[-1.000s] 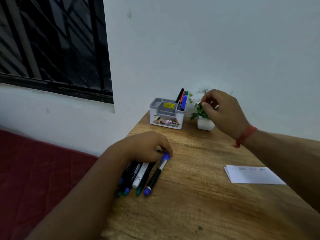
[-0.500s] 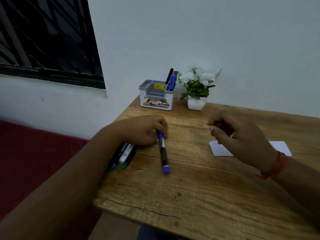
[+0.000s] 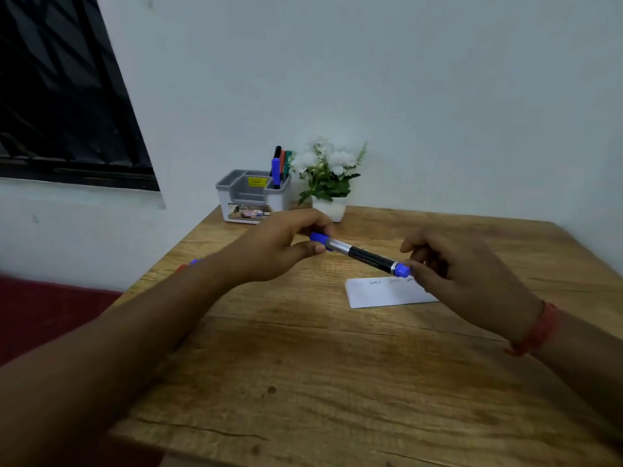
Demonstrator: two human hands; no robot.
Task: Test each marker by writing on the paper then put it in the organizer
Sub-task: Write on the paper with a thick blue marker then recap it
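My left hand (image 3: 283,246) holds a black marker with blue ends (image 3: 362,253) by its capped end, lifted above the wooden table (image 3: 303,365). My right hand (image 3: 462,274) has its fingertips on the marker's other blue end. A white paper (image 3: 381,293) with a few scribbles lies just beneath the right hand, partly hidden by it. The grey organizer (image 3: 251,195) stands at the back of the table with several markers (image 3: 279,166) upright in its right compartment. The other loose markers (image 3: 190,263) are mostly hidden behind my left forearm.
A small white pot of white flowers (image 3: 328,182) stands right of the organizer against the wall. A dark window is at upper left. A red surface (image 3: 43,315) lies beyond the table's left edge.
My left hand lifted the blue marker off the table and carried it right toward the paper. My right hand came in and took its far end.
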